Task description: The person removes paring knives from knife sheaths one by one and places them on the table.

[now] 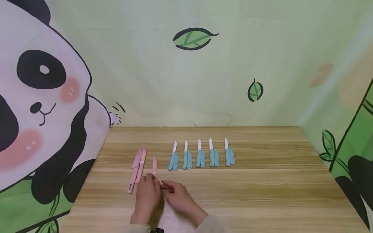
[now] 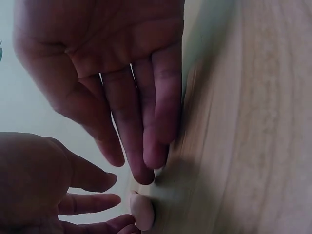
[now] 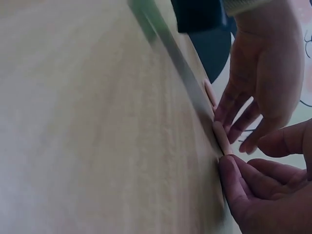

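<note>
In the head view my left hand (image 1: 148, 194) is over the near end of a pink handled piece (image 1: 154, 165), which hides that end. My right hand (image 1: 178, 196) is just to its right, fingertips by the same end. The left wrist view shows the left fingers (image 2: 124, 107) fairly straight, above the rounded pink end (image 2: 142, 212). From the right wrist, the right fingertips (image 3: 231, 170) touch the tip of the pink piece (image 3: 222, 136), thumb apart from them. Left of the hands lie a pink knife (image 1: 135, 170) with a slotted blade cover and a slim pink piece (image 1: 141, 163) beside it.
Right of the hands, several white-bladed paring knives (image 1: 199, 153) with blue handles stand in a row, each with a blue sheath (image 1: 203, 158) alongside. All lie on a wood-grain table (image 1: 262, 194). A printed panda cloth (image 1: 145, 81) hangs behind.
</note>
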`<move>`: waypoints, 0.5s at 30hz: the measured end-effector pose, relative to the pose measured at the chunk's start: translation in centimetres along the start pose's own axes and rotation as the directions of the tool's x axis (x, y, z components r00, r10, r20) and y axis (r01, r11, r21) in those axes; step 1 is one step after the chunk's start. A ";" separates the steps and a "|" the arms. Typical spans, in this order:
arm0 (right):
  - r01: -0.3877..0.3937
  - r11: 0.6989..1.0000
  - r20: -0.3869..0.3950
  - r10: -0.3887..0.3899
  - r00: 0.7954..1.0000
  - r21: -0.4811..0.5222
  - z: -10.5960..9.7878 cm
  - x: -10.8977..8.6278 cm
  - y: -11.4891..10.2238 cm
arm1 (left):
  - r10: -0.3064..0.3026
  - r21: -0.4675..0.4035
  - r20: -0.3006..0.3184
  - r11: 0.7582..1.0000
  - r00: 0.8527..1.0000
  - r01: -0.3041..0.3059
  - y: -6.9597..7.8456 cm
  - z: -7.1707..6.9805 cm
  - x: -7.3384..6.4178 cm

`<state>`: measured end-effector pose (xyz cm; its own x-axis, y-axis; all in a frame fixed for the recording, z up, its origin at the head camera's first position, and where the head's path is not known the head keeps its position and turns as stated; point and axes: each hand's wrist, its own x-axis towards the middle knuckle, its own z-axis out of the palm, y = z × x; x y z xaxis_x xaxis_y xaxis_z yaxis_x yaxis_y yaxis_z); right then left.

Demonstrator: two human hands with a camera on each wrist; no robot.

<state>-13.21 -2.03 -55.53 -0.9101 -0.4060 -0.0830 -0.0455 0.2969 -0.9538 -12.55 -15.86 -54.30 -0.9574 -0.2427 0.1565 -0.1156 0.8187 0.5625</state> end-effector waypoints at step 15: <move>-0.013 0.988 0.029 0.009 1.000 0.153 0.3 -0.1 0.2 | -0.154 -0.246 0.156 0.950 0.976 0.189 -1.2 -0.4 1.6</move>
<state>-12.98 -2.20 -55.84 -0.8983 -0.4280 -0.0996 0.0302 0.1662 -0.9856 -13.83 -17.45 -54.42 -0.9576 -0.2818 -0.0605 -0.2260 0.6039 0.7644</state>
